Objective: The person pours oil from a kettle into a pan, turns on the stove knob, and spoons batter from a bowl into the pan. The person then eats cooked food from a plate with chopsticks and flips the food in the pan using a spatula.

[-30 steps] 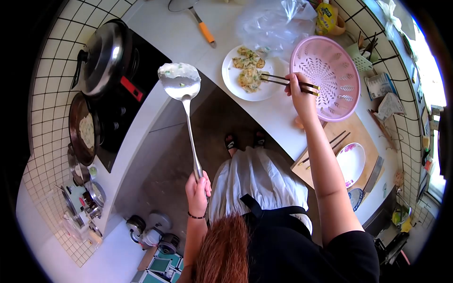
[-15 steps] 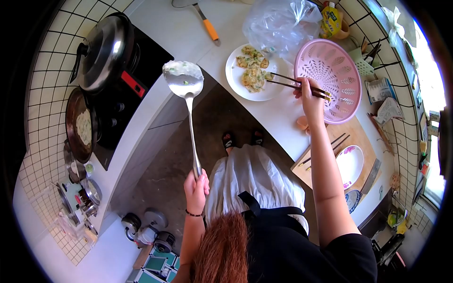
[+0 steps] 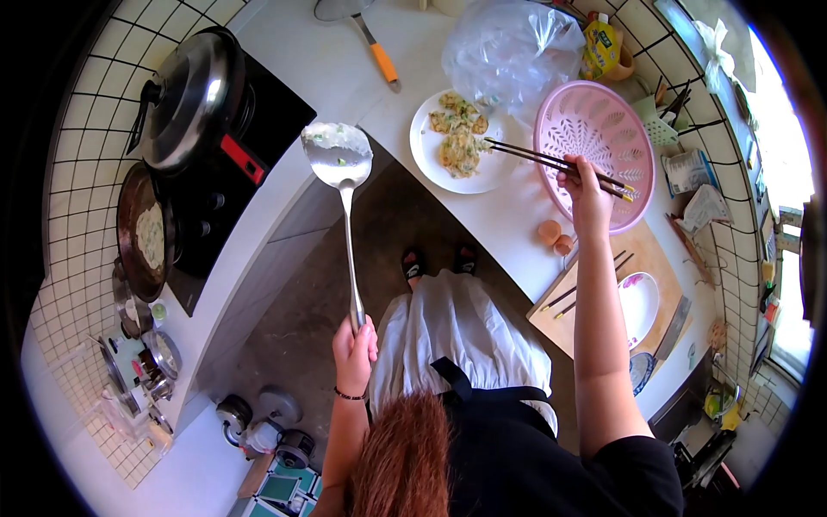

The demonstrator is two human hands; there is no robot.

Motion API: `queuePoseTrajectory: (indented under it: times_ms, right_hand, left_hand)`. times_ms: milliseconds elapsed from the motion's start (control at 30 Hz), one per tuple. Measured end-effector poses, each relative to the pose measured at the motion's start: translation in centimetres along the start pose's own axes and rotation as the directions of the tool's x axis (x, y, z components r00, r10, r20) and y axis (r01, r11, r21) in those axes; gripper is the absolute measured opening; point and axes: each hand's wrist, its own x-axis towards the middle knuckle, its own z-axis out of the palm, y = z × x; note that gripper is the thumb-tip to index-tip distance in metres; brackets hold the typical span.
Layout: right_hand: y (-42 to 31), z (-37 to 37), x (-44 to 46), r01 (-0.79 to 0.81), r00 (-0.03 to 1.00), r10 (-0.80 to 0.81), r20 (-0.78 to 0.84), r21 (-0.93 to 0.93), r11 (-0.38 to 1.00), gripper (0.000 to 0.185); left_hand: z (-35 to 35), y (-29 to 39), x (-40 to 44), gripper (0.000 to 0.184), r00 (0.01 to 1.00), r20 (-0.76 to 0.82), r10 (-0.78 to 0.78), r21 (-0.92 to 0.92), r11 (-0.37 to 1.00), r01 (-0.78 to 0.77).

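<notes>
My left hand is closed round the handle of a metal spatula, whose wide blade carries pale batter with green bits. In my right hand is a pair of black chopsticks, their tips at the edge of the fried pancakes. Whether the tips touch the food I cannot tell. The pancakes lie on a white plate. Right of the plate, partly behind my right hand, a pink colander stands on the counter. Over on the stove, a frying pan holds a pale pancake.
A lidded pan with a red handle sits on the black cooktop. Eggshells lie near the cutting board, which bears a white bowl, more chopsticks and a knife. A plastic bag and an orange-handled strainer are farther back.
My right hand and the chopsticks have shifted a little down and right in view, the tips drawing slightly back from over the pancakes. The spatula stays raised in my left hand.
</notes>
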Motion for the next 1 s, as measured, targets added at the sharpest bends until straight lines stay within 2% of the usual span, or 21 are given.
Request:
queuePoseTrajectory:
  times_ms: [133,200,333,400,467,533,600,733,767,900,933,1000]
  right_hand:
    - [-2.9,0.1,-1.2,-0.053,0.995,0.024,0.100,0.298,0.953,0.016]
    - [-5.1,0.9,-2.8,-0.035,0.995,-0.001,0.100,0.362,0.932,0.016]
    - [-9.8,1.9,-5.9,-0.130,0.961,-0.023,0.274,0.528,0.839,0.017]
    - [-12.1,2.0,-7.5,-0.118,0.907,-0.115,0.406,0.506,0.855,0.018]
    - [-14.4,3.2,-9.7,-0.082,0.855,-0.229,0.466,0.556,0.827,0.021]
    - [-16.0,4.0,-11.4,-0.160,0.785,-0.313,0.534,0.663,0.731,0.024]
    - [-17.3,4.0,-11.6,-0.219,0.663,-0.374,0.648,0.646,0.731,0.027]
    - [-18.6,5.2,-11.8,-0.379,0.557,-0.403,0.726,0.654,0.655,0.030]
    - [-18.6,5.9,-12.0,-0.407,0.549,-0.442,0.710,0.688,0.601,0.029]
    - [-17.6,6.6,-11.1,-0.464,0.541,-0.400,0.739,0.660,0.591,0.026]
    - [-16.9,6.3,-10.6,-0.469,0.537,-0.408,0.739,0.663,0.584,0.031]
    - [-15.8,6.1,-9.4,-0.459,0.617,-0.379,0.690,0.706,0.539,0.035]
  left_hand:
    - [0.0,0.1,0.4,0.013,1.000,-0.014,-0.025,0.004,1.000,0.025]
    - [-0.1,0.1,0.4,0.013,0.999,-0.020,-0.039,0.009,0.999,0.039]
    - [0.1,0.4,0.8,0.014,0.998,-0.041,-0.042,0.047,0.998,0.044]
    - [0.0,0.3,1.0,0.015,0.999,-0.033,-0.037,0.048,0.998,0.039]
    - [0.1,0.3,1.1,0.015,0.999,-0.031,-0.037,0.049,0.998,0.039]
    - [0.2,0.1,1.1,0.014,0.999,-0.036,-0.026,0.056,0.998,0.028]
    - [0.1,0.2,1.3,0.014,0.999,-0.037,-0.022,0.065,0.998,0.024]
    - [0.2,0.2,1.4,0.013,0.999,-0.040,-0.014,0.073,0.997,0.017]
    - [0.2,0.2,1.4,0.013,0.999,-0.035,0.004,0.039,0.999,-0.003]
    - [0.1,0.0,1.5,0.013,0.999,-0.032,0.000,0.060,0.998,0.001]
    - [0.1,0.0,1.5,0.014,1.000,-0.031,-0.004,0.056,0.998,0.006]
    - [0.2,0.2,1.4,0.014,0.999,-0.038,-0.015,0.055,0.998,0.017]
